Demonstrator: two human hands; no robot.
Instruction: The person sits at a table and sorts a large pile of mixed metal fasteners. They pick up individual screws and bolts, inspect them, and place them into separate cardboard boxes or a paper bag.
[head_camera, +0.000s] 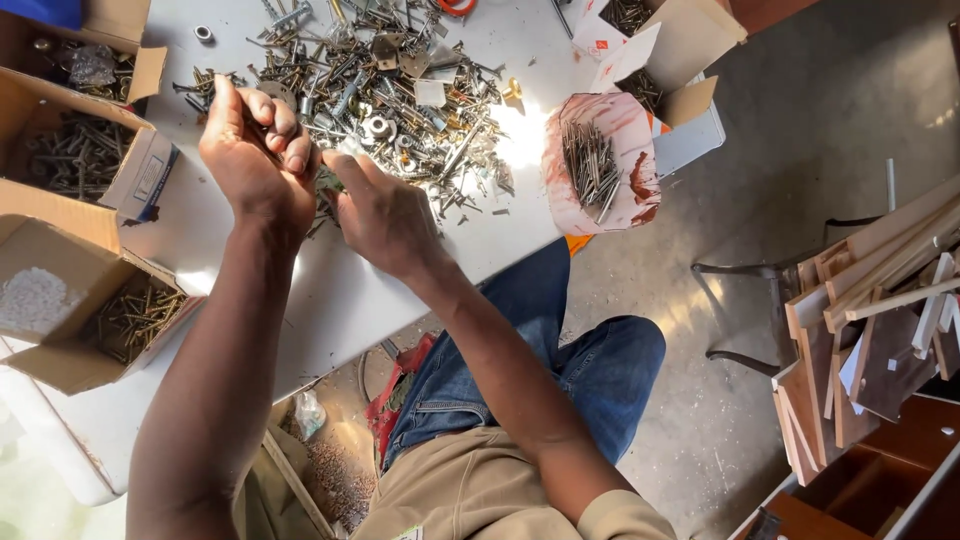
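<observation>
From the head view, the left hand (255, 150) is curled shut around small screws at about eleven o'clock on the white table (340, 290). The right hand (385, 215) rests fingers-down at the near edge of the hardware pile (385, 95); I cannot tell what it grips. The pieces look stiff, light, sharp and slippery, best pinched by the shank. Cardboard boxes (75, 150) at nine o'clock hold dark screws; a pink bag (597, 165) at two o'clock holds nails.

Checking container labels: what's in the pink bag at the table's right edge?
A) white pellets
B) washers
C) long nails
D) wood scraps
C: the pink bag lies open at the edge of the table, with a bundle of long nails showing inside it.
</observation>
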